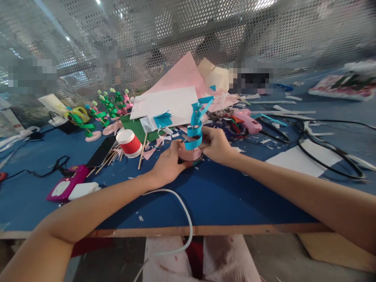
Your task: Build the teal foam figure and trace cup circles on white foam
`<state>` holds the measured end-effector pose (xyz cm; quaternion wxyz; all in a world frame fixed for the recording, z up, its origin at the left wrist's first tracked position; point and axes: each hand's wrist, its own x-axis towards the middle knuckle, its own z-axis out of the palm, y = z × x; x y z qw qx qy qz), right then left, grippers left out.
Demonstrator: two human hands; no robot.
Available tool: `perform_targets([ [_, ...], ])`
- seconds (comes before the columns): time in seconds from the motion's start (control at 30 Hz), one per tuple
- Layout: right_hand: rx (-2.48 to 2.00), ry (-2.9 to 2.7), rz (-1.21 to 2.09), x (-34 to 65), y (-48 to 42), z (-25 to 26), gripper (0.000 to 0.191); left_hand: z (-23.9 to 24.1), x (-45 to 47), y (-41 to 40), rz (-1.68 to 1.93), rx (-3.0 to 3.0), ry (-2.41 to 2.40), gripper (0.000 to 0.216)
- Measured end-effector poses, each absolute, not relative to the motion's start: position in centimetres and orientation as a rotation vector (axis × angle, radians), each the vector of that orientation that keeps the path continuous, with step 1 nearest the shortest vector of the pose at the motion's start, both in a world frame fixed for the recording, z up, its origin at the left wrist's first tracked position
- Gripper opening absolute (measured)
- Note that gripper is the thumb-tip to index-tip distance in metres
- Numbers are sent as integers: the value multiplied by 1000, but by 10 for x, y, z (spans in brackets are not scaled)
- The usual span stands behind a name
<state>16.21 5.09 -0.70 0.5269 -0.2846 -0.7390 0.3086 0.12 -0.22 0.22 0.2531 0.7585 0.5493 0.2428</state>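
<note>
Upright in front of me is a small paper tree, a blue paper spiral (pixel 194 135) winding round a thin stem on a round pink base (pixel 190 153). My left hand (pixel 169 162) is closed on the left edge of that base. On the other side, my right hand (pixel 216 144) has its fingers bent close against the lower spiral, and the spiral partly hides the fingertips. Behind the tree lie folded blue paper pieces (pixel 163 119) on a white sheet (pixel 173 102).
Left are several green spiral trees (pixel 110 105), a red-and-white tub (pixel 129 143), wooden sticks (pixel 143 150), a phone (pixel 101 152) and a magenta device (pixel 69 183). Right are a pink glue gun (pixel 248 120), black cables (pixel 299 135) and white paper (pixel 304 158). Perforated metal mesh (pixel 176 27) stands behind.
</note>
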Motion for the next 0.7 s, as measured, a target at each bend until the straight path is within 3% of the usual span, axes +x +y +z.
perform_targets([
  [0.47,-695,-1763,721,162,52,-8,19,2,1,-3,662,2065,1494,58],
  [0.7,-670,-1714,771,161,51,-6,28,0,0,-2,682,2087,1492,58],
])
